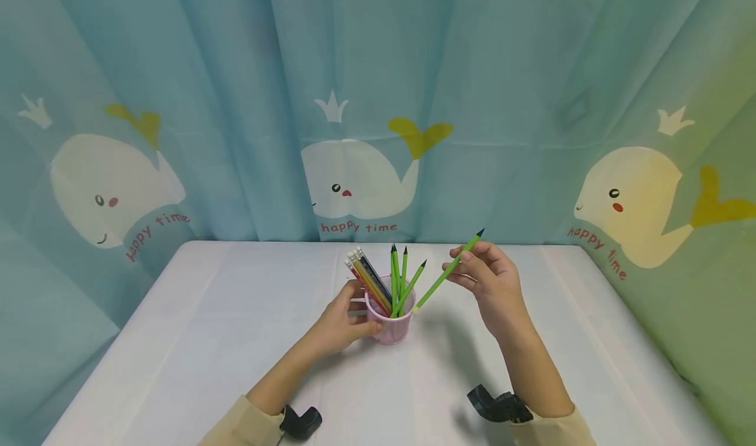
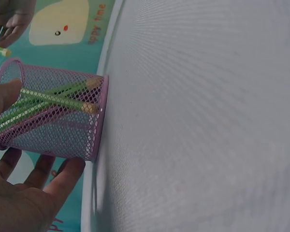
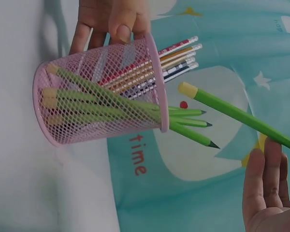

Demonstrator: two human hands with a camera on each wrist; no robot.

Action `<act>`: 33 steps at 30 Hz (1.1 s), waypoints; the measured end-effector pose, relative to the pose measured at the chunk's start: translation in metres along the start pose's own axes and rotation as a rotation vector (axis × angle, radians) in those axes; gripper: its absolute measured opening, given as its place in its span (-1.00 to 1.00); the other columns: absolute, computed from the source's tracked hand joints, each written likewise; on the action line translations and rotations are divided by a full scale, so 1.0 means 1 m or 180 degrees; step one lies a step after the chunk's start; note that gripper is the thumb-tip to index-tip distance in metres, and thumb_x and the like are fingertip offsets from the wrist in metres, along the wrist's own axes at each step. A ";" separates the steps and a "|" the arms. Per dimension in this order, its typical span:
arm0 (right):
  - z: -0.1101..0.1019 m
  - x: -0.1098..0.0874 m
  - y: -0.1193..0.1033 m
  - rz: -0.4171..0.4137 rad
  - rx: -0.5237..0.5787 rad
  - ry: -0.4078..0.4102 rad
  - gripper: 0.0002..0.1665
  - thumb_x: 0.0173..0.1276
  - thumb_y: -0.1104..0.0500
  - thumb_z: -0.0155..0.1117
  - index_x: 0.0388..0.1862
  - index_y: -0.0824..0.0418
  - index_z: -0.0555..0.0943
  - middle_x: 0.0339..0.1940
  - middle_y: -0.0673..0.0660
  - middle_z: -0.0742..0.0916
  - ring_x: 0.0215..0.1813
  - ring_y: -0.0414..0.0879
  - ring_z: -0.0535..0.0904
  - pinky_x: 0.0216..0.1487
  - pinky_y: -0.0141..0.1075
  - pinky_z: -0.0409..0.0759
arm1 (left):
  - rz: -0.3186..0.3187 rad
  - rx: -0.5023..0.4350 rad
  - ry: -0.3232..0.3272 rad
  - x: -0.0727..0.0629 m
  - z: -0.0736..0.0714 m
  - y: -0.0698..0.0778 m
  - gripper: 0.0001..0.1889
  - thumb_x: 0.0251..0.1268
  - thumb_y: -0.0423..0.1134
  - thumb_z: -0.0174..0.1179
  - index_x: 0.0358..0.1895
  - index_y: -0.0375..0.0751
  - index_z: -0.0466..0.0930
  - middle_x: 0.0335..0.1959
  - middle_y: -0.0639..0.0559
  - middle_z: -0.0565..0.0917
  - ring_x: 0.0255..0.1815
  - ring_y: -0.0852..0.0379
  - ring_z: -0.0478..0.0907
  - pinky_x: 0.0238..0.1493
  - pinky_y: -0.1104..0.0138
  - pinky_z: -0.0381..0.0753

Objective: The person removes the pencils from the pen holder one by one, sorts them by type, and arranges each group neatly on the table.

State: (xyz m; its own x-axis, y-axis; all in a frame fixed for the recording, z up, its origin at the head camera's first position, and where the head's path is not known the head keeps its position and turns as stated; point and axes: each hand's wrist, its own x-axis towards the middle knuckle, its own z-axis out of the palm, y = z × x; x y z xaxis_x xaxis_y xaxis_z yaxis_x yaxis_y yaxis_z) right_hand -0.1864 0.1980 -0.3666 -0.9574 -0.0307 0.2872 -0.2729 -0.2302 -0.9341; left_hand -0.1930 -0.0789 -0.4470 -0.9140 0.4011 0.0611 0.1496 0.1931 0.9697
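Observation:
A pink mesh pencil cup (image 1: 394,332) stands upright on the table. My left hand (image 1: 338,325) holds it from the left, the thumb at the near side and the fingers round the far side. Inside lean several green pencils (image 3: 183,123), dark tips up, and several patterned pencils (image 3: 180,57) with white erasers up. To the right, my right hand (image 1: 495,287) pinches another green pencil (image 1: 444,277) between thumb and fingers. That pencil slants, its dark tip up and its yellowish end (image 3: 187,90) down, just outside the cup's rim by the right side.
The white tabletop (image 1: 236,315) lies under both hands. Behind it hangs a blue-green curtain (image 1: 502,72) with printed whales, which also runs along both sides. A black wrist mount (image 1: 499,405) sits at the right sleeve, another (image 1: 302,423) at the left.

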 end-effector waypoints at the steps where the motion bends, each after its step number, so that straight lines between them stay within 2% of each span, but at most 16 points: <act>1: -0.001 0.000 0.000 0.0018 -0.0003 0.0035 -0.97 0.51 0.30 0.14 -0.15 0.19 0.53 -0.11 0.09 0.68 -0.10 0.01 0.76 0.01 -0.16 0.75 | 0.0003 0.0003 0.0001 0.000 0.000 0.000 -0.24 0.13 -0.34 0.45 0.36 -0.23 0.22 0.25 -0.29 0.44 0.25 -0.29 0.50 0.21 0.03 0.63; 9: -0.008 0.002 0.001 0.0233 -0.0036 0.0317 -0.85 0.43 0.39 0.18 -0.13 0.18 0.49 -0.14 0.08 0.67 -0.14 -0.05 0.74 -0.04 -0.18 0.77 | -0.0031 0.0008 0.0014 -0.001 0.001 -0.001 -0.25 0.12 -0.35 0.46 0.35 -0.23 0.23 0.23 -0.29 0.45 0.25 -0.29 0.50 0.21 0.04 0.63; 20: -0.019 0.010 0.016 0.0361 -0.0266 0.0227 -0.69 0.36 0.48 0.18 0.02 0.24 0.46 -0.24 0.06 0.67 -0.21 -0.09 0.71 -0.12 -0.17 0.78 | -0.0035 -0.0031 0.0031 0.000 0.001 -0.001 -0.25 0.12 -0.36 0.46 0.35 -0.23 0.23 0.23 -0.29 0.45 0.25 -0.28 0.50 0.21 0.04 0.63; 27: -0.025 0.013 0.031 0.0581 -0.0541 0.0310 -0.58 0.34 0.43 0.24 0.14 0.20 0.46 -0.23 0.04 0.64 -0.18 -0.12 0.71 -0.13 -0.20 0.78 | -0.0029 0.0001 0.0023 -0.002 0.001 -0.001 -0.25 0.12 -0.34 0.46 0.34 -0.23 0.23 0.24 -0.29 0.45 0.25 -0.29 0.51 0.21 0.02 0.62; 33: -0.029 0.015 0.043 0.0819 -0.0762 0.0373 -0.51 0.37 0.34 0.26 0.25 0.23 0.42 -0.20 0.01 0.64 -0.15 -0.14 0.69 -0.12 -0.26 0.77 | -0.0028 0.0003 0.0023 -0.001 0.001 0.000 -0.25 0.12 -0.34 0.46 0.35 -0.21 0.23 0.23 -0.27 0.45 0.25 -0.26 0.51 0.22 0.04 0.63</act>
State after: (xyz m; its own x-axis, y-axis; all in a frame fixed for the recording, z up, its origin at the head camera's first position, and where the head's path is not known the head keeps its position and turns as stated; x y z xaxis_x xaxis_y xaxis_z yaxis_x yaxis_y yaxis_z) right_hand -0.2155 0.2159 -0.4082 -0.9981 0.0569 0.0231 -0.0229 0.0051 -0.9997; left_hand -0.1916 -0.0786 -0.4472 -0.9179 0.3930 0.0542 0.1418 0.1975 0.9700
